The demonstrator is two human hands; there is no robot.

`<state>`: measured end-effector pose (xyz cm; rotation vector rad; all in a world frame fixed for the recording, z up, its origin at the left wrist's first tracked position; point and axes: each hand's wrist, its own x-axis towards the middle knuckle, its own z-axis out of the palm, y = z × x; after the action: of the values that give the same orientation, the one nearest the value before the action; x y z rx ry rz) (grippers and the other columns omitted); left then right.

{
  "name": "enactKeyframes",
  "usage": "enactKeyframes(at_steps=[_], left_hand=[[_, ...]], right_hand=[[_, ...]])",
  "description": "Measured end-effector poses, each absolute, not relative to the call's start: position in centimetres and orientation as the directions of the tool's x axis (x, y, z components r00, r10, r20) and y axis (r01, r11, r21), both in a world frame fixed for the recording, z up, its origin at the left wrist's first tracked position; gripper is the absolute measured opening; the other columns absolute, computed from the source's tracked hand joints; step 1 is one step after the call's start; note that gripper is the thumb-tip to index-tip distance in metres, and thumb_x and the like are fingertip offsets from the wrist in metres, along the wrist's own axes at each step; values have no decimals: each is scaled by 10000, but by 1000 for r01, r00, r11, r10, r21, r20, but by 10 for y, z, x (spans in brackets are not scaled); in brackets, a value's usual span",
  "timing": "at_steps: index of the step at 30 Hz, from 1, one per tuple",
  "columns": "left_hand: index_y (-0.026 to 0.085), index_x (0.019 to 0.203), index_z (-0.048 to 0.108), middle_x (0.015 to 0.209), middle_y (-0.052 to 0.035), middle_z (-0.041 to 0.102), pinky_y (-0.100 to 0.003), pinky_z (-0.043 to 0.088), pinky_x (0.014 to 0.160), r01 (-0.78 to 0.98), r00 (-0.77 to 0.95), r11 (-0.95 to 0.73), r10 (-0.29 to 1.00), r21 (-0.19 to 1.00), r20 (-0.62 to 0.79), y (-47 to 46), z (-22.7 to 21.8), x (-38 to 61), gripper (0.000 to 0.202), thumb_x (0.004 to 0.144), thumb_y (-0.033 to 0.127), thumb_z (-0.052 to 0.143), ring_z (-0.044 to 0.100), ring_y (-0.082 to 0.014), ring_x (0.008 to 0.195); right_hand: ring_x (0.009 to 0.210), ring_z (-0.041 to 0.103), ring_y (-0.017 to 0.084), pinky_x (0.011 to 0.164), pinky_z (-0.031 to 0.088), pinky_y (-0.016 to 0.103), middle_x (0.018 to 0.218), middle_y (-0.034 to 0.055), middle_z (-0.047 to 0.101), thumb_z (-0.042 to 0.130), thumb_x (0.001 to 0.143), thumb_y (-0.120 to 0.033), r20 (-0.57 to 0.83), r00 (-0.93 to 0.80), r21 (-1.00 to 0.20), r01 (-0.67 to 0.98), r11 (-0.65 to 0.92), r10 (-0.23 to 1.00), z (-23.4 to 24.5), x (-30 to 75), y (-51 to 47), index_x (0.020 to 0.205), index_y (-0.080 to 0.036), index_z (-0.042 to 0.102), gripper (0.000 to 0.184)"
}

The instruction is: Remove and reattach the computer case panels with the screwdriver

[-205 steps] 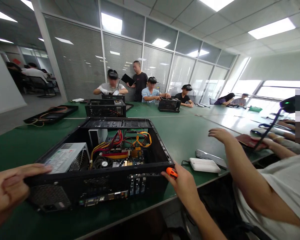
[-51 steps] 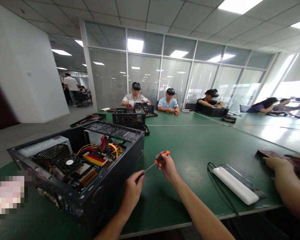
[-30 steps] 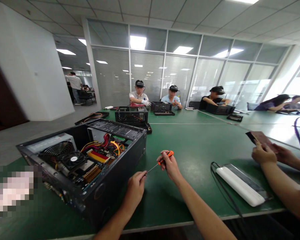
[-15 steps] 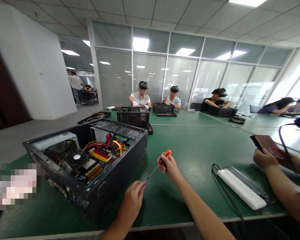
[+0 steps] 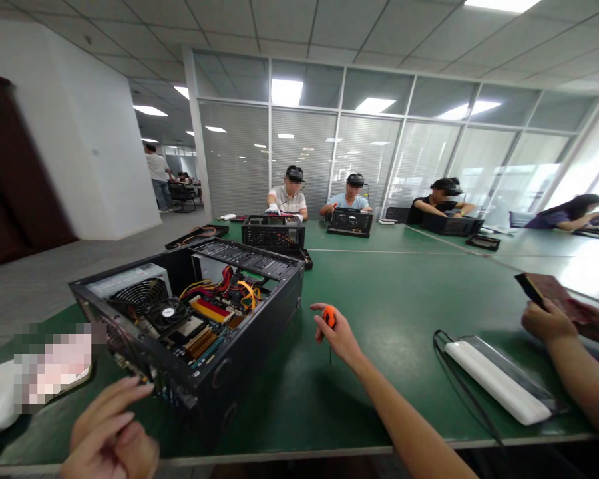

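An open black computer case [image 5: 249, 332] lies on its side on the green table [image 5: 399, 293], showing a fan, a power supply and coloured cables. My right hand [image 5: 337, 332] is closed round an orange-handled screwdriver [image 5: 329, 317], held upright with its shaft pointing down at the table, just right of the case. My left hand [image 5: 110, 432] is at the bottom left, fingers stretched out and apart, close to the case's near corner and holding nothing.
A white power bank [image 5: 496, 389] with a black cable lies at the right. A neighbour's hands [image 5: 549, 319] hold a dark booklet [image 5: 549, 289]. More black cases [image 5: 272, 233] and several seated people are at the table's far side.
My left hand has let go of the screwdriver tip and moved left to the case's near corner. My right hand has turned the screwdriver upright. The view has shifted slightly left.
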<state>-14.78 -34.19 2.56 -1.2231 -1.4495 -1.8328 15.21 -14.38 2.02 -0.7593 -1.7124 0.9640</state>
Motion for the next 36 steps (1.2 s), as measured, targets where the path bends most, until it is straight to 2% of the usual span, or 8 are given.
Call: enactKeyframes(at_steps=[4,7,10,12,18,25,31,36], left_hand=[[259,608,394,983,-17,652,-547,340,969,816,-366,-435,118,380,923,-305,55,-144,75,603,231,464,486,-265,1125],[238,610,342,830,-37,662,-554,316,975,769,-362,-533,92,353,928,-288,60,-138,124,699,283,416,582,-264,967],[229,613,327,653,-21,622,-552,349,925,746,-395,-559,66,362,916,-283,56,-137,208,772,357,366,621,-244,747],[224,613,336,621,-24,605,-545,367,889,750,-407,-549,56,369,912,-282,53,-139,248,791,396,352,614,-238,702],[206,641,346,593,-26,602,-524,382,841,758,-389,-564,11,327,921,-272,50,-140,273,793,428,390,607,-224,640],[185,612,371,588,-42,598,-501,383,836,802,-340,-526,-14,282,940,-255,47,-125,328,836,419,323,607,-208,651],[205,727,347,618,-13,590,-505,349,871,776,-284,-592,-21,217,958,-228,47,-101,183,841,347,330,603,-194,693],[205,786,375,689,-18,592,-495,304,906,768,-212,-606,67,208,975,-210,46,-83,82,836,247,326,588,-182,747]], right_hand=[[917,587,180,823,464,341,1095,77,578,527,792,-303,660,-356,-639,196,744,661,40,132,-146,1052,-207,543,277],[1174,431,191,980,352,357,1293,79,446,518,805,-287,762,-408,-439,247,864,504,66,118,-147,1182,-218,481,385],[1195,413,176,993,347,329,1323,66,416,530,805,-327,742,-536,-325,238,915,403,86,102,-144,1280,-234,392,504],[1162,449,167,983,360,306,1271,56,474,551,789,-371,702,-620,-282,209,936,350,91,90,-141,1254,-236,427,501],[1088,504,163,937,394,276,1165,59,542,589,726,-480,693,-618,-300,221,928,371,82,75,-130,1130,-219,528,485],[1088,508,160,922,392,264,1168,51,546,586,739,-452,674,-632,-290,251,924,383,83,87,-113,1118,-223,532,446],[1077,516,172,933,378,288,1143,46,569,627,708,-420,685,-615,-311,239,920,391,82,104,-78,1097,-226,558,440],[1044,533,190,920,382,315,1137,50,572,640,697,-399,639,-628,-355,271,895,444,83,124,-53,1080,-225,571,426]])
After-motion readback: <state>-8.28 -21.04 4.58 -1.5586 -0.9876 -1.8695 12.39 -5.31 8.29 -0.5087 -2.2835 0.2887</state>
